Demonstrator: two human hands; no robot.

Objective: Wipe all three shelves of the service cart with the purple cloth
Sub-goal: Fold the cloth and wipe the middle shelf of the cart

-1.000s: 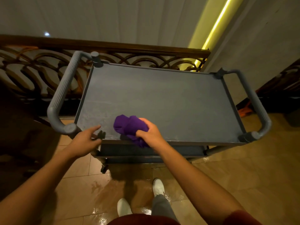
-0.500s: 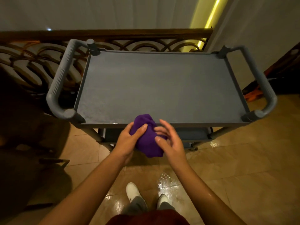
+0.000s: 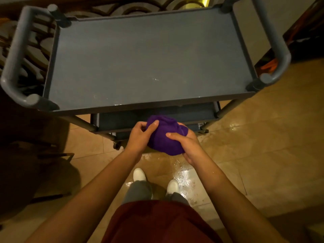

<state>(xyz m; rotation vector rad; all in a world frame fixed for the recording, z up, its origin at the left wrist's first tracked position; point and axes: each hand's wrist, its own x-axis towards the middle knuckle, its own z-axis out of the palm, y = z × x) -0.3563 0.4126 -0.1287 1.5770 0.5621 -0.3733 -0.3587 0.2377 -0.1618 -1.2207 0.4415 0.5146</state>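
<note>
The grey service cart stands in front of me, its top shelf (image 3: 140,64) bare with a few wet glints near the front edge. A strip of the middle shelf (image 3: 122,120) shows below the front rim; the lowest shelf is hidden. The bunched purple cloth (image 3: 164,137) is held off the cart, in front of its near edge and over the floor. My left hand (image 3: 140,135) grips its left side with the thumb on top. My right hand (image 3: 187,142) cups its right side from below.
Grey tube handles flank the cart at the left (image 3: 15,50) and right (image 3: 275,41). A dark ornate railing (image 3: 21,55) runs behind and to the left. The tiled floor (image 3: 254,146) is wet and shiny near my white shoes (image 3: 139,174).
The cloth came off the top shelf and back toward me; my left hand left the cart's corner and joined the right on the cloth. The view tilted further down.
</note>
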